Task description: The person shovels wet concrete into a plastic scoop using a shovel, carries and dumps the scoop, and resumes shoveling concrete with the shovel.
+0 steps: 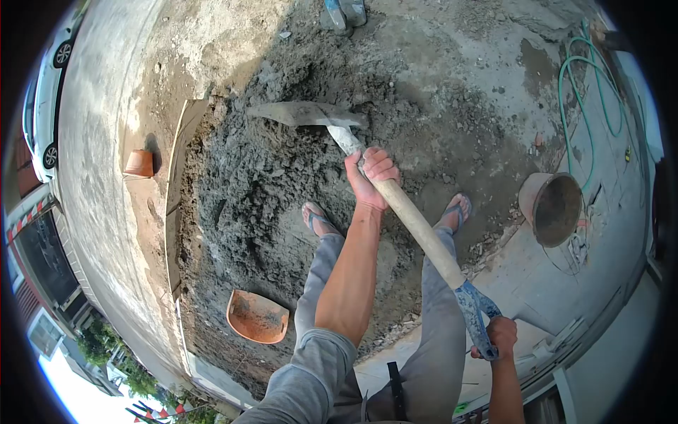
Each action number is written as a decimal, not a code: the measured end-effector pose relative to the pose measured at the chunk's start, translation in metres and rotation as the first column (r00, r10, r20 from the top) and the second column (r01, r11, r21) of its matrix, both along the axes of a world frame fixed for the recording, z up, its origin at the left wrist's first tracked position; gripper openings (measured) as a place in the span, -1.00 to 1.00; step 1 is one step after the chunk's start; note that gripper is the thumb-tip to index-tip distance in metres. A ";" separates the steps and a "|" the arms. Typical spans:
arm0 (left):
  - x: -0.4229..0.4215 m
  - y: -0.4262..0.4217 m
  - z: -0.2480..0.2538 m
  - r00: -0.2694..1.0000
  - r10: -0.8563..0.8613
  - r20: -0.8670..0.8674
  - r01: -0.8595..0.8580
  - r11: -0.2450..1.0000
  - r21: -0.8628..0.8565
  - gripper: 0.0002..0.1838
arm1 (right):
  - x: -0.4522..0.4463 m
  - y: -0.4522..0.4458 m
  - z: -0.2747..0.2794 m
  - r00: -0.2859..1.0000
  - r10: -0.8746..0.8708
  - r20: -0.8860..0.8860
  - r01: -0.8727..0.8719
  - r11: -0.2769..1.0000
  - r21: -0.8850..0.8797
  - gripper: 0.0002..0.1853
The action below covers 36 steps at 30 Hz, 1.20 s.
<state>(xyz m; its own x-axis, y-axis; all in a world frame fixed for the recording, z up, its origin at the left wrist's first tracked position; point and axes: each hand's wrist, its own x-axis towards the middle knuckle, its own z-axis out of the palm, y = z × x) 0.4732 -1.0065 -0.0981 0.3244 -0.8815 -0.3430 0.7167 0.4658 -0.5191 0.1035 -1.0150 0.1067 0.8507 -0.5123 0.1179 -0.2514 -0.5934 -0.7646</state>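
A shovel (417,215) with a pale wooden shaft crosses in front of my legs. Its grey, mortar-smeared blade (304,113) is over the heap of wet grey mortar (261,184), seen nearly edge-on; whether it touches the heap I cannot tell. My left hand (371,178) wraps round the lower shaft, close to the blade. At the other end, my right hand (500,338) is closed on the worn blue D-shaped handle (472,314). My sandalled feet stand apart at the mortar.
An orange scoop-shaped container (258,318) lies by the mortar's near left. A wooden board (176,184) edges the heap, with an orange bucket (139,164) beyond it. To the right are a larger bucket (558,208) and a green hose (571,71). Blue-and-grey footwear (345,13) shows at the top.
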 end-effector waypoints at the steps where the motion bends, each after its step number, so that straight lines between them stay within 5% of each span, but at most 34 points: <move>1: 0.005 0.009 0.003 1.000 0.014 0.009 -0.014 1.000 -0.012 -0.79 | 0.002 -0.002 0.001 1.000 -0.003 0.010 0.003 1.000 0.006 -0.49; 3: 0.013 0.025 0.008 0.998 0.043 0.050 -0.043 0.999 0.001 -0.77 | 0.012 -0.004 0.002 0.961 0.268 -0.075 -0.275 0.954 -0.116 -0.52; 6: 0.016 0.037 0.018 0.993 0.091 0.078 -0.093 0.995 0.020 -0.76 | 0.016 -0.004 0.010 0.922 0.355 -0.157 -0.372 0.923 -0.101 -0.54; 16: -0.013 0.020 0.064 0.973 0.188 0.132 -0.198 0.978 0.063 -0.67 | -0.016 -0.073 0.034 0.884 0.459 -0.084 -0.463 0.885 -0.039 -0.53; 23: -0.012 -0.048 0.129 0.985 0.125 -0.115 -0.111 0.986 0.125 -0.74 | 0.007 -0.089 0.170 0.971 0.148 -0.189 -0.165 0.984 -0.074 -0.46; 27: -0.027 -0.086 0.164 0.974 -0.095 -0.207 0.160 0.931 0.327 -0.75 | -0.015 -0.085 0.260 0.864 -0.337 -0.374 0.196 0.910 -0.366 -0.27; 30: -0.039 -0.085 0.179 0.942 -0.181 -0.283 0.265 0.919 0.293 -0.74 | 0.003 -0.061 0.302 0.830 -0.486 -0.274 0.312 0.811 -0.495 -0.29; 33: -0.050 -0.062 0.186 0.900 -0.259 -0.350 0.375 0.870 0.320 -0.75 | 0.032 -0.024 0.344 0.802 -0.544 -0.249 0.336 0.754 -0.564 -0.57; 35: -0.054 -0.039 0.176 0.891 -0.282 -0.355 0.409 0.839 0.358 -0.75 | 0.016 -0.006 0.364 0.629 -0.427 -0.650 0.287 0.904 -0.316 -0.60; 36: -0.057 -0.025 0.172 0.891 -0.281 -0.357 0.410 0.835 0.367 -0.75 | 0.012 0.007 0.353 0.618 -0.558 -0.554 0.528 0.817 -0.234 -0.65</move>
